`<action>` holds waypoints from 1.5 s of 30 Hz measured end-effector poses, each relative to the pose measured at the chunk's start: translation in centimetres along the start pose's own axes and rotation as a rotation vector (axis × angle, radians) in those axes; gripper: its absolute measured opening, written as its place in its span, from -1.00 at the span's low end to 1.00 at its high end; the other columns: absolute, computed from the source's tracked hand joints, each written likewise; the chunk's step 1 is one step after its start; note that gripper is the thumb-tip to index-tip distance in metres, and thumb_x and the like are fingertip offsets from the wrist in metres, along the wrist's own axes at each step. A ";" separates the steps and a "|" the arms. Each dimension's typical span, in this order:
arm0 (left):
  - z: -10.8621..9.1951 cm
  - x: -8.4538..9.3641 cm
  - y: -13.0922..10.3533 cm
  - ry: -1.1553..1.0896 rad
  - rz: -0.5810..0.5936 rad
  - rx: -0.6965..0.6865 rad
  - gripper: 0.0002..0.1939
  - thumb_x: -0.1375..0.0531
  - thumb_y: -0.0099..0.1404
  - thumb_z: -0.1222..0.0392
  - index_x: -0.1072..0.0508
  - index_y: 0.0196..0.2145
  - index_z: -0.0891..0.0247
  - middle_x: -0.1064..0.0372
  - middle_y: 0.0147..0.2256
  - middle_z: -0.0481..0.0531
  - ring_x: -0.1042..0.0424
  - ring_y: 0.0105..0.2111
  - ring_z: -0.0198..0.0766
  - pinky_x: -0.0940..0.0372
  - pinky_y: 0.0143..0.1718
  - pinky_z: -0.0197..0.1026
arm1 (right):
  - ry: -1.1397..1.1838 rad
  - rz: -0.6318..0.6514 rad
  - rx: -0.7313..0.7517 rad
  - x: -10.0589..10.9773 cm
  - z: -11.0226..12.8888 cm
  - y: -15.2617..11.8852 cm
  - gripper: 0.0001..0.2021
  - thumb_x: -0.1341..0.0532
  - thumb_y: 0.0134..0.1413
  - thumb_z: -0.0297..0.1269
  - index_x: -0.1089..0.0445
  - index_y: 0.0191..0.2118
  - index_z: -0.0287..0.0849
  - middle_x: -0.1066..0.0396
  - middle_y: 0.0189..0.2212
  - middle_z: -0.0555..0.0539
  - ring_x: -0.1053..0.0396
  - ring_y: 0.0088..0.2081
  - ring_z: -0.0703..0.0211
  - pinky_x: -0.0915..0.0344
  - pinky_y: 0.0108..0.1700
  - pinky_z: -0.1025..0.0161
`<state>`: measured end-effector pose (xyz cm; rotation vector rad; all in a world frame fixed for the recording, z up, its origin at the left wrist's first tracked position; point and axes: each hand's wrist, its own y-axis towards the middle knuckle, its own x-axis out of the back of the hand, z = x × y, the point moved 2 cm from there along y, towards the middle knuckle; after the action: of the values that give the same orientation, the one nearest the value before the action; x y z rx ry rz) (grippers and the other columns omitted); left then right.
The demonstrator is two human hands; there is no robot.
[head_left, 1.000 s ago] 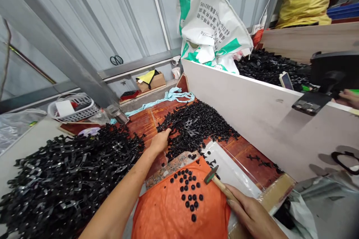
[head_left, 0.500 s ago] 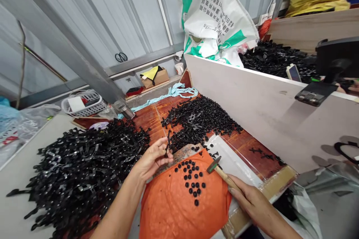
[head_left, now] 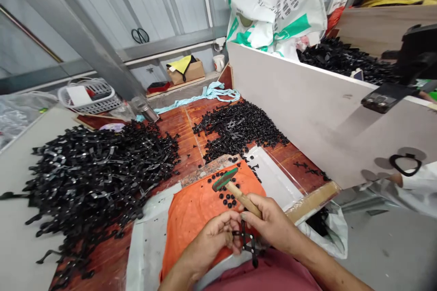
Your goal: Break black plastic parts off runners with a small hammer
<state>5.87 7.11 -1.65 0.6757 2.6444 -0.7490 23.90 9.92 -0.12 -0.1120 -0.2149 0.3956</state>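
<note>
My left hand (head_left: 221, 235) pinches a jointed black plastic piece (head_left: 248, 242) with shiny rivet dots, close to my body. Beside it, my right hand (head_left: 271, 220) is wrapped round the wooden handle of a hammer (head_left: 244, 198). Its thumb and fingertips reach the top of the black piece; whether they grip it I cannot tell. The green-and-dark hammer head points away from me, over an orange cloth (head_left: 186, 223). On that cloth sit several small round black caps (head_left: 227, 200), partly hidden by the hammer.
A big heap of black riveted strips (head_left: 99, 163) lies at left. Small black studs (head_left: 239, 127) are piled behind the cloth. A white board (head_left: 278, 184) lies right of it. A pale partition (head_left: 307, 109) bounds the right side; a person's hand (head_left: 396, 179) shows beyond, by a black loop.
My left hand has come back from the stud pile toward my body, carrying the black piece. My right hand has moved left with the hammer, so both hands meet. The view has tilted down.
</note>
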 end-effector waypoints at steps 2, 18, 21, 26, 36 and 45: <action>-0.6 -0.2 -0.3 0.151 -0.058 -0.090 -0.84 -0.27 0.27 0.11 -0.50 -0.23 0.22 -0.41 -0.27 0.03 -0.40 -0.27 -0.23 -0.30 -0.17 -0.22 | -0.049 -0.026 0.011 -1.0 0.0 0.3 -0.92 -0.20 0.20 -0.30 -0.41 -0.31 -0.15 -0.29 -0.51 0.11 -0.23 -0.45 0.25 -0.15 -0.40 0.36; -7.4 9.8 0.7 0.950 -0.615 -0.301 -0.79 -0.13 0.33 0.04 -0.55 -0.31 0.10 -0.46 -0.38 0.00 -0.36 -0.26 -0.09 -0.20 -0.14 -0.17 | -0.170 -0.146 -0.079 3.0 -5.2 -0.8 -0.77 -0.10 0.34 -0.16 -0.39 -0.03 -0.12 -0.29 -0.47 0.10 -0.29 -0.40 0.17 -0.25 -0.26 0.27; -7.0 10.2 1.4 0.961 -0.551 -0.277 -0.66 -0.08 0.38 -0.05 -0.58 -0.31 0.13 -0.53 -0.31 0.03 -0.41 -0.21 -0.07 -0.22 -0.07 -0.14 | -0.165 -0.143 -0.077 2.8 -5.4 -0.6 -0.75 -0.12 0.33 -0.15 -0.41 -0.01 -0.11 -0.36 -0.41 0.08 -0.31 -0.39 0.17 -0.28 -0.26 0.28; -6.7 10.5 2.2 1.057 -0.548 -0.255 -0.59 0.00 0.38 -0.05 -0.45 -0.48 0.19 -0.46 -0.45 -0.01 -0.41 -0.34 -0.14 -0.20 -0.21 -0.19 | -0.173 -0.121 -0.075 2.7 -5.7 -0.1 -0.72 -0.13 0.32 -0.15 -0.42 0.04 -0.09 -0.37 -0.38 0.07 -0.32 -0.36 0.15 -0.29 -0.26 0.28; -6.2 10.4 3.1 1.276 -0.594 -0.181 -0.60 0.12 0.39 -0.01 -0.31 -0.50 0.15 -0.41 -0.47 -0.01 -0.39 -0.36 -0.14 -0.15 -0.27 -0.18 | -0.134 -0.099 -0.086 2.9 -6.5 -0.2 -0.72 -0.13 0.33 -0.14 -0.41 0.05 -0.09 -0.37 -0.34 0.06 -0.30 -0.33 0.16 -0.25 -0.26 0.30; -5.9 10.4 3.2 1.330 -0.602 -0.192 -0.60 0.11 0.42 0.02 -0.33 -0.48 0.16 -0.44 -0.44 0.01 -0.41 -0.33 -0.14 -0.17 -0.25 -0.17 | -0.116 -0.099 -0.079 2.8 -6.9 -0.2 -0.74 -0.14 0.32 -0.16 -0.41 0.03 -0.09 -0.40 -0.33 0.06 -0.32 -0.32 0.16 -0.25 -0.29 0.32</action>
<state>-2.20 16.45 -2.42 0.3190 4.1667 -0.0594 28.10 10.43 -6.24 -0.1559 -0.3493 0.2953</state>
